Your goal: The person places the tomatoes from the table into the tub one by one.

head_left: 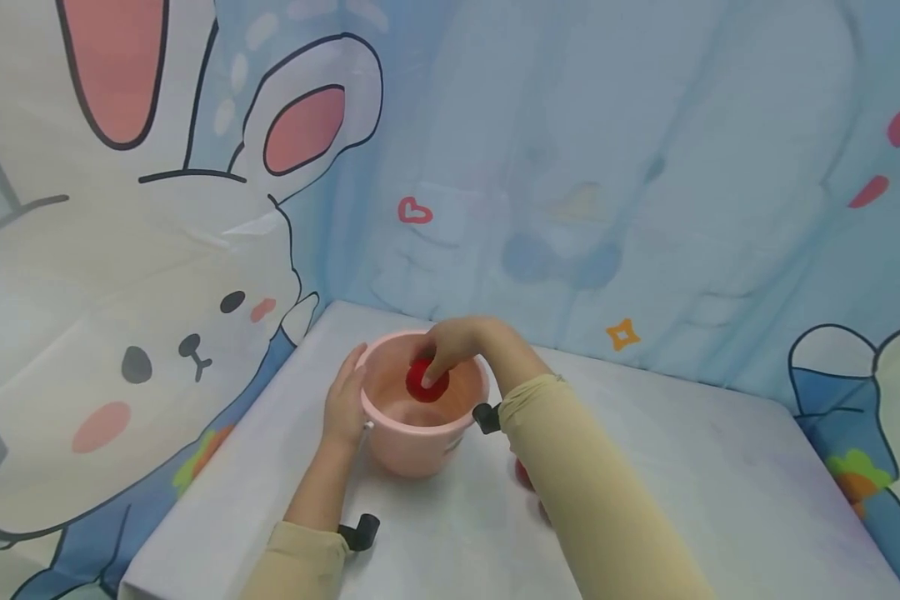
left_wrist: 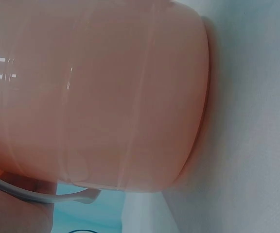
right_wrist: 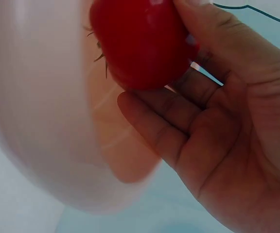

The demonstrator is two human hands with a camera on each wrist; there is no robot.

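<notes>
A pink bucket [head_left: 412,450] stands upright on the white table. My right hand [head_left: 453,340] reaches over its rim and pinches a red tomato [head_left: 426,385] between thumb and fingers, within the bucket's mouth. The right wrist view shows the tomato [right_wrist: 140,43] close, its thin stem leaves pointing toward the bucket [right_wrist: 38,121]. My left hand [head_left: 342,407] rests along the outside left of the bucket, its fingers stretched up to the rim. In the left wrist view, part of that hand [left_wrist: 18,211] lies beside the bucket's pale handle [left_wrist: 47,198].
Red round things [head_left: 523,475] lie on the table [head_left: 690,450] to the right of the bucket, partly hidden by my right sleeve [head_left: 600,492]. Behind the table hangs a blue curtain [head_left: 495,150] with printed cartoon rabbits.
</notes>
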